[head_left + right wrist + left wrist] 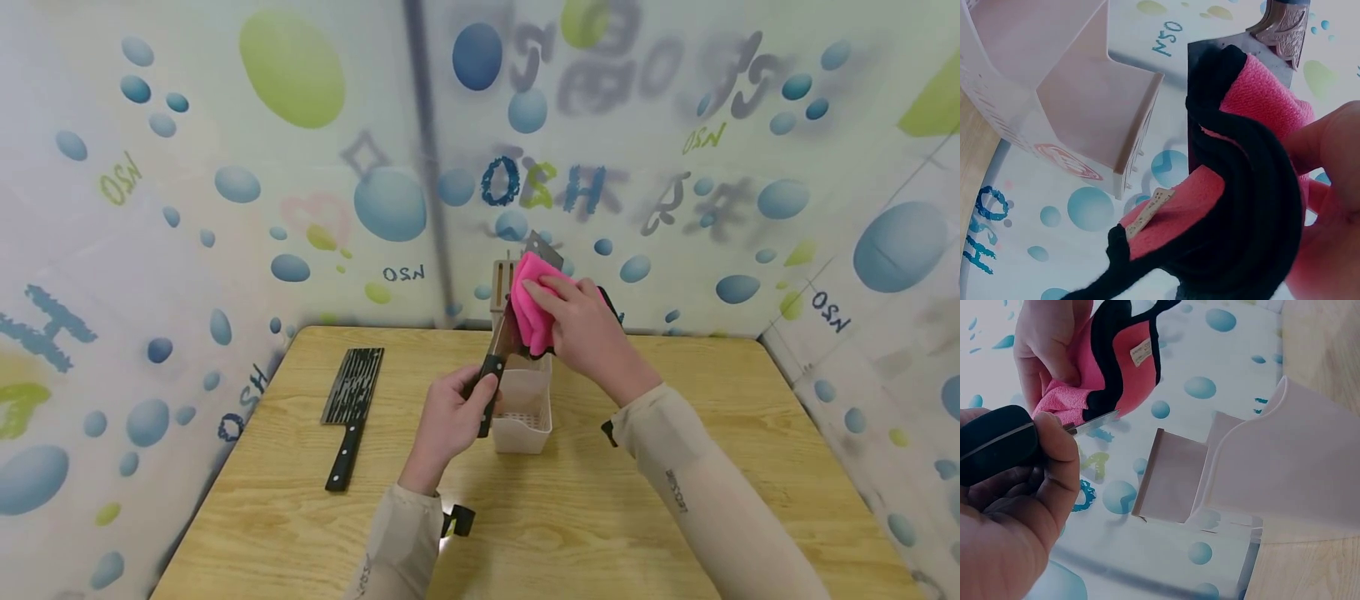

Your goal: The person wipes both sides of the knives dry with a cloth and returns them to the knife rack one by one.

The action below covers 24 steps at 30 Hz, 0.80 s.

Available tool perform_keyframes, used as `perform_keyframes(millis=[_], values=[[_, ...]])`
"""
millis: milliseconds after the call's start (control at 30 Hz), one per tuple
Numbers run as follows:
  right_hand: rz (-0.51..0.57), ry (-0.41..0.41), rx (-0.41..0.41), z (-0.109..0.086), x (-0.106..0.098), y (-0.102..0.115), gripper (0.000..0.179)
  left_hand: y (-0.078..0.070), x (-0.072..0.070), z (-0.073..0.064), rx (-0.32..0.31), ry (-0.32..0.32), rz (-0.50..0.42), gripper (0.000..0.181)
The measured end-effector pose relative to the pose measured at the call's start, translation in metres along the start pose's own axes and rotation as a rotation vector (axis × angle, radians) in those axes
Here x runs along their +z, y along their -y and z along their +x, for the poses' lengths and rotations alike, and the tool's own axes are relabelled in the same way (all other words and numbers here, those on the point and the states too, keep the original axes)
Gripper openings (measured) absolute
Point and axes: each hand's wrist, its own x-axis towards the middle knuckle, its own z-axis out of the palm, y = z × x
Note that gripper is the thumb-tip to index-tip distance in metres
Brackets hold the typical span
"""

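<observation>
My left hand (pixel 448 421) grips the black handle of a cleaver (pixel 491 385), its blade slanting up and away from me. A bright pink cloth (pixel 534 308) with black edging is folded over the blade; one corner of the metal shows above it. Fingers of my right hand (pixel 588 333) pinch the cloth against the blade. In the right wrist view the blade (pixel 1210 53) and its patterned metal bolster (pixel 1285 28) show beyond the cloth. The left wrist view gives the handle's butt end (pixel 997 444) inside the curled left fingers.
Behind and below the hands stands a beige plastic knife holder (pixel 522 437), with slots at its back top (pixel 501 283). On the left of the wooden table (pixel 637 517) lies a second cleaver (pixel 351 392), black-handled, its blade streaked dark. A patterned wall rises behind the table.
</observation>
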Motion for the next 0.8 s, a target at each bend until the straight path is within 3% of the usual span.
perform_keyframes(millis=[467, 800], values=[[0.04, 0.022, 0.039, 0.025, 0.0, -0.016, 0.053, 0.008, -0.003, 0.005, -0.008, 0.009, -0.017, 0.028], [0.023, 0.031, 0.021, 0.029, 0.005, -0.017, 0.052, 0.013, -0.004, 0.016, -0.052, 0.002, -0.042, 0.027]])
